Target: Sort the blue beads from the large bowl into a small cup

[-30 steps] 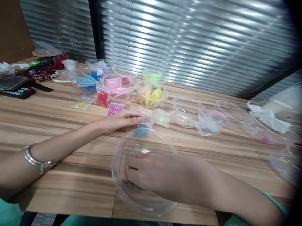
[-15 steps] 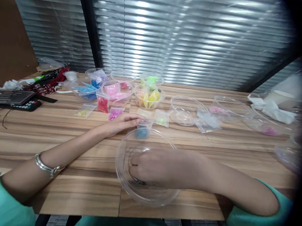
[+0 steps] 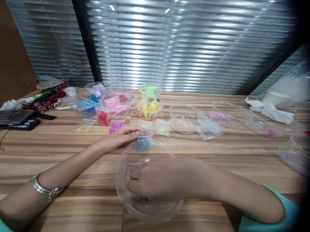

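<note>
A clear plastic bowl [image 3: 123,188] stands on the wooden table in front of me. My right hand [image 3: 154,179] reaches down into it with the fingers curled shut; what they pinch at the bowl's bottom is hidden. My left hand [image 3: 121,135] rests on the table just behind the bowl, fingers closed on the top of a small clear bag of blue beads [image 3: 143,143]. A silver bracelet [image 3: 43,190] circles my left wrist.
Small bags of yellow [image 3: 83,126], red [image 3: 102,117], magenta [image 3: 114,126] and green [image 3: 162,128] beads lie behind my left hand. Further back stand bowls with blue [image 3: 84,104], pink [image 3: 115,102] and yellow [image 3: 146,107] bags. Empty clear bowls [image 3: 183,119] stand to the right, a remote control [image 3: 19,124] at the left.
Only the camera has tilted up, so the table sits lower in view. Both hands keep their places, the right one in the bowl, the left one on the blue bag.
</note>
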The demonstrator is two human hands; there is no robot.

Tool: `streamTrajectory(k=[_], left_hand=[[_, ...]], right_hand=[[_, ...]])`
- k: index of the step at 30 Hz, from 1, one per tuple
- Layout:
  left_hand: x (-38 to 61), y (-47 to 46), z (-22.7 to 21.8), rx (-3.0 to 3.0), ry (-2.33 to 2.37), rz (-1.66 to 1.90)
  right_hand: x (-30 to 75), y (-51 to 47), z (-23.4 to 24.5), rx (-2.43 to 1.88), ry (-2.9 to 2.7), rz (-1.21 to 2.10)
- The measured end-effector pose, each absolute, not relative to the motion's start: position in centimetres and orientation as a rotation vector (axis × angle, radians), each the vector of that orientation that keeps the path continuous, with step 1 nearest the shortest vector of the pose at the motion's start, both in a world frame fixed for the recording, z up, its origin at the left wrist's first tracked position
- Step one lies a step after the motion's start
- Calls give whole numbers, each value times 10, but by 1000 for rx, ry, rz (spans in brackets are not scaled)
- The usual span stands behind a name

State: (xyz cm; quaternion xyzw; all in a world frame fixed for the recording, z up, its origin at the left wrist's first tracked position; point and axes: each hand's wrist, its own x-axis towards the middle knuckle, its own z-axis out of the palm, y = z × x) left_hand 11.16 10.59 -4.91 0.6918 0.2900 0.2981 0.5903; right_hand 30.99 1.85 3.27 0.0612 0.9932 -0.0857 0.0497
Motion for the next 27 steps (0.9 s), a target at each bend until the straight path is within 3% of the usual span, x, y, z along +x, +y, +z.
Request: streamTrajectory(k=[2,9,15,27], left_hand=[[112,105,-48,1583,677,712],[113,106,-50,1476,676,772],[114,107,-50,1489,705,765],[110,106,-51,1552,809,776]], right_hand=[[310,24,43,138,2983,-296],[330,65,66,588,3224,-821],[339,90,54,992,3339,-709],[339,99,40,771,3358,-521]])
